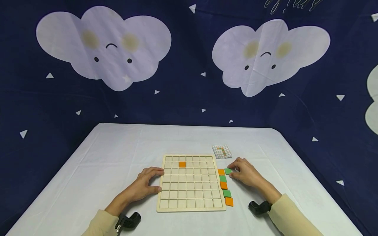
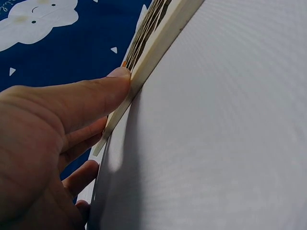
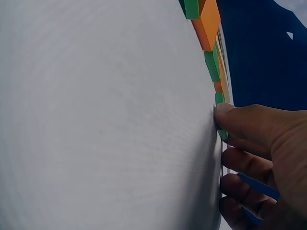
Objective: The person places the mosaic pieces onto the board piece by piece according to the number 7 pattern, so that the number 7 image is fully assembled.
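**One hand at the grid board's edge, the other pinching a green tile**

From where I stand, the wooden grid board (image 1: 190, 186) lies flat on the white tablecloth (image 1: 136, 141), and everything else falls into place around it. At the board's left side is the person's left hand (image 1: 145, 184), its thumb and fingers spread well apart, their tips touching the board's frame without closing around it. The thumb tip (image 2: 122, 74) rests against the wooden edge.

Off the board's right side, near its far end, the right hand (image 1: 245, 172) has thumb and index finger brought together on the green tile (image 1: 228, 171). That tile sits just beyond the nearest column of tiles, beside its farthest piece; I can't tell whether it touches the cloth. The column (image 1: 223, 185) runs down along the board's right edge, slightly staggered: orange, green, orange, green, orange, from far to near.

On the board itself, a single orange tile (image 1: 182, 164) fills a square in the second row from the far edge, third from the left. Just off the board's far right corner lies a small printed card (image 1: 221, 152) showing a grid with coloured squares. Behind the board, past the table, hangs a dark blue backdrop (image 1: 183, 108) with pale clouds.
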Tool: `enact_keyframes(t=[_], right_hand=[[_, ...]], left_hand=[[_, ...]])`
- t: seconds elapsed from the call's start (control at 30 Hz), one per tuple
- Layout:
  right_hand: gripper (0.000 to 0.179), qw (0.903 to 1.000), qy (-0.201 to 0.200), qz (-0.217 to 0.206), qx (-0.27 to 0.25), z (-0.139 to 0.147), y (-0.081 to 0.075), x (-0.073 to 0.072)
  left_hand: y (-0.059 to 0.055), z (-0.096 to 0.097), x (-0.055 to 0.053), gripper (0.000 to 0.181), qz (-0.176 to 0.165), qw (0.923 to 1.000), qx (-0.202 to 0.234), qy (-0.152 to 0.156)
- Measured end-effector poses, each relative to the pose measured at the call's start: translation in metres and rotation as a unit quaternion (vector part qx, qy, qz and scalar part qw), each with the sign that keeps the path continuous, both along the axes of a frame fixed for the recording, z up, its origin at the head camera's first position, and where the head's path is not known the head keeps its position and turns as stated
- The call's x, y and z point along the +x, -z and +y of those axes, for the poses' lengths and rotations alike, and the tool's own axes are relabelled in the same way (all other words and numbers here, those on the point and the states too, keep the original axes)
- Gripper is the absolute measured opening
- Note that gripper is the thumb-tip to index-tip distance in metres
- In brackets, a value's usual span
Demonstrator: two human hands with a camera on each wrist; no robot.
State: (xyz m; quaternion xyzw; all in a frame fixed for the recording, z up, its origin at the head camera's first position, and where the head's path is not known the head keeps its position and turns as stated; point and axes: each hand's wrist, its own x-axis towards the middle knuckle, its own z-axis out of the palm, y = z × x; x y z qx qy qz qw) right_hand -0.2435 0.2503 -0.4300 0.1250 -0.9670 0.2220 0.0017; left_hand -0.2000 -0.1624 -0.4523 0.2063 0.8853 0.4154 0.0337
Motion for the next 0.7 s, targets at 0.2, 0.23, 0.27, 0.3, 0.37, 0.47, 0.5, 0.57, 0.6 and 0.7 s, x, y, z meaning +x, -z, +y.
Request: enact_keyframes(t=[0.2, 0.23, 0.27, 0.3, 0.37, 0.47, 0.5, 0.57, 0.6, 0.7], right_hand=[[0.023, 1.0000, -0.003, 0.003, 0.001, 0.0009, 0.0001, 0.0012], [0.022, 1.0000, -0.003, 0.003, 0.000, 0.0010, 0.0003, 0.0013], [0.022, 1.0000, -0.003, 0.003, 0.001, 0.0012, 0.0005, 0.0014], [0.022, 1.0000, -0.002, 0.004, 0.001, 0.0013, 0.0007, 0.0015], [0.021, 1.0000, -0.002, 0.004, 0.002, 0.0014, 0.0008, 0.0017], [0.021, 1.0000, -0.001, 0.006, 0.001, 0.0015, 0.0014, 0.0018], [0.020, 1.0000, -0.001, 0.007, 0.001, 0.0015, 0.0018, 0.0019], [0.020, 0.9999, -0.002, 0.010, 0.002, 0.0016, 0.0026, 0.0021], [0.020, 0.9999, -0.003, 0.013, 0.002, 0.0017, 0.0029, 0.0022], [0.019, 0.9997, -0.006, 0.023, 0.003, 0.0020, 0.0038, 0.0027]], left_hand=[[0.0005, -0.0003, 0.0004, 0.051, 0.004, 1.0000, -0.001, 0.001], [0.0004, -0.0002, 0.0005, 0.051, 0.004, 1.0000, -0.001, 0.001], [0.0004, -0.0002, 0.0006, 0.051, 0.003, 1.0000, -0.001, 0.001], [0.0002, -0.0002, 0.0007, 0.051, 0.003, 1.0000, 0.000, 0.001], [-0.0002, -0.0001, 0.0010, 0.051, 0.002, 1.0000, 0.001, 0.002], [-0.0004, -0.0001, 0.0013, 0.051, -0.001, 1.0000, 0.002, 0.003], [-0.0003, -0.0002, 0.0013, 0.051, -0.002, 1.0000, 0.002, 0.003], [-0.0002, -0.0002, 0.0013, 0.051, -0.002, 1.0000, 0.002, 0.003], [-0.0001, -0.0002, 0.0012, 0.051, -0.002, 1.0000, 0.001, 0.003], [0.0005, -0.0004, 0.0006, 0.052, 0.001, 1.0000, 0.001, 0.003]])
